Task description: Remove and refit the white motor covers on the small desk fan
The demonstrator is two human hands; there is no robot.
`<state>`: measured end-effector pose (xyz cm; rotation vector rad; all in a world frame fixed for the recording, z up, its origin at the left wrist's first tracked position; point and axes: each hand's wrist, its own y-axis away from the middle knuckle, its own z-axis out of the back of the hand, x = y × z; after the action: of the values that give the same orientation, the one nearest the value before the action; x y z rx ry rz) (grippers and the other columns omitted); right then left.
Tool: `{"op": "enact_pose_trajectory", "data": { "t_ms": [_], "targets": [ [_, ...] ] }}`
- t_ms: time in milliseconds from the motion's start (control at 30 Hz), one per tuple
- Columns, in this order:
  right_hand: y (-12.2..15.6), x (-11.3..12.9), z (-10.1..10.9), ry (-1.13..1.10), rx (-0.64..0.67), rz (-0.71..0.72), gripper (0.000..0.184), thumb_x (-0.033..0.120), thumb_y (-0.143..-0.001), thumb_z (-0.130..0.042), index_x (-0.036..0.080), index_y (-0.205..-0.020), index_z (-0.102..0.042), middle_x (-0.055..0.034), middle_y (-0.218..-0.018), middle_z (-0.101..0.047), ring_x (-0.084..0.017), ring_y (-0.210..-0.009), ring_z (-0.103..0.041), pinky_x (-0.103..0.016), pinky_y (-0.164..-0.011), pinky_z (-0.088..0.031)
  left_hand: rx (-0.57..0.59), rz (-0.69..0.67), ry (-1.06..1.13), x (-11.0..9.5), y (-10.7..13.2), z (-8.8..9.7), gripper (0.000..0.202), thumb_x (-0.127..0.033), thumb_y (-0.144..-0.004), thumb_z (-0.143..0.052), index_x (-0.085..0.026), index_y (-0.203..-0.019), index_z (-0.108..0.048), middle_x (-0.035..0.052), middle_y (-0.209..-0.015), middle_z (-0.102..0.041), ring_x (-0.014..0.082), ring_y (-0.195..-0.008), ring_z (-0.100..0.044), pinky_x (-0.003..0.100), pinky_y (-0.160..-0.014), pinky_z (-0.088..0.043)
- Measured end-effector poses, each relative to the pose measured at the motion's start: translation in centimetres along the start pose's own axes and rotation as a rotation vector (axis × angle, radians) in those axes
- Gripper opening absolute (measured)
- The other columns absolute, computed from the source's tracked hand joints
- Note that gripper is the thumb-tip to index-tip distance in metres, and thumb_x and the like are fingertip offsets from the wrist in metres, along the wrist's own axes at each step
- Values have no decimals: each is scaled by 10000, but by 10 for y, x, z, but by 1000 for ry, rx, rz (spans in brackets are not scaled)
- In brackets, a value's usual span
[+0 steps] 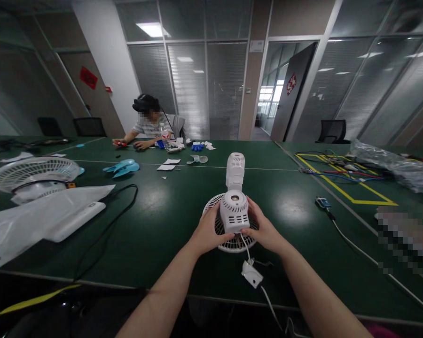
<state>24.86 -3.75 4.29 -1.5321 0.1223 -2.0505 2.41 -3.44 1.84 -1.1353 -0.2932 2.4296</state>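
Observation:
A small white fan (234,211) rests grille down on the green table in front of me, its white clip or stand part (235,166) pointing away. My left hand (207,230) wraps the left side of the motor housing, thumb at its lower edge. On the other side, my right hand (262,227) grips the housing with its thumb near the cord outlet. A white cord runs from the housing down to a white switch box (252,274) lying near the table's front edge. The fingertips behind the housing are partly hidden.
At left lie a larger white fan (35,173), a white plastic bag (45,220) and blue fan blades (122,167). A person (151,124) sits across the table. Cables (341,166) and clear plastic wrap (396,166) lie at right, beside a small blue connector (323,203).

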Motion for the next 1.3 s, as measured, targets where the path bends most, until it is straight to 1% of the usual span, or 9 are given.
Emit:
{"op": "enact_pose_trajectory", "data": {
  "t_ms": [233, 433, 533, 667, 767, 867, 933, 1133, 1300],
  "targets": [
    [2, -7, 1, 78, 16, -22, 945, 355, -770, -715, 249, -1511, -138, -134, -1532, -302, -246, -1393, -331, -484, -1143, -246, 56, 31, -16, 1, -2, 5, 1024, -494, -669, -744, -198, -1494, -213, 140, -1500, -347, 346, -1384, -309, 517, -1142, -244],
    [4, -5, -2, 84, -2, -32, 934, 344, -782, -694, 251, -1516, -122, -118, -1534, -307, -243, -1398, -322, -488, -1139, -256, 109, 48, -75, 5, -3, 5, 1013, -517, -690, -718, -212, -1500, -191, 118, -1530, -309, 323, -1425, -235, 515, -1184, -90],
    [8, -4, -3, 97, -15, -34, 939, 383, -793, -677, 247, -1521, -100, -121, -1549, -271, -251, -1404, -308, -500, -1139, -245, 111, 57, -102, 8, -1, 5, 981, -512, -697, -715, -229, -1493, -216, 119, -1529, -315, 331, -1426, -231, 545, -1171, -86],
    [15, 3, -8, 140, -63, -40, 988, 449, -793, -664, 230, -1524, -37, -142, -1549, -258, -262, -1412, -287, -511, -1135, -242, 87, 11, -59, 16, 0, 8, 856, -488, -737, -687, -242, -1463, -304, 106, -1507, -361, 323, -1404, -287, 532, -1156, -169],
    [24, 18, -20, 264, -223, -122, 943, 480, -795, -644, 234, -1515, -87, -146, -1512, -321, -277, -1372, -357, -505, -1098, -320, -60, 16, 59, 26, -3, 9, 557, -423, -886, -501, -229, -1400, -412, 83, -1446, -446, 243, -1343, -400, 424, -1125, -300],
    [31, 36, -41, 417, -345, -226, 916, 507, -782, -639, 257, -1504, -134, -133, -1457, -388, -304, -1297, -448, -503, -1030, -408, -283, 170, 14, 36, -6, 10, 411, -374, -893, -485, -233, -1276, -538, 67, -1326, -543, 220, -1255, -487, 392, -1082, -368],
    [31, 45, -57, 505, -389, -236, 948, 516, -756, -659, 237, -1500, -141, -145, -1431, -409, -327, -1276, -460, -508, -1017, -418, -342, 280, -44, 41, -7, 11, 375, -369, -882, -503, -232, -1223, -580, 71, -1267, -575, 227, -1190, -536, 398, -1041, -409],
    [18, 40, -85, 752, -516, -202, 981, 473, -711, -700, 166, -1482, -177, -206, -1288, -491, -404, -1161, -496, -564, -922, -452, -269, 335, -60, 43, -4, 11, 285, -336, -861, -530, -221, -1089, -655, 69, -1083, -657, 207, -950, -646, 362, -888, -506],
    [20, 31, -68, 802, -515, -199, 927, 384, -733, -660, 159, -1486, -169, -195, -1323, -465, -382, -1193, -471, -544, -981, -422, -205, 325, 92, 42, -6, 9, 266, -300, -841, -545, -224, -1072, -654, 53, -1040, -699, 192, -898, -671, 350, -842, -537]
  ]
}}
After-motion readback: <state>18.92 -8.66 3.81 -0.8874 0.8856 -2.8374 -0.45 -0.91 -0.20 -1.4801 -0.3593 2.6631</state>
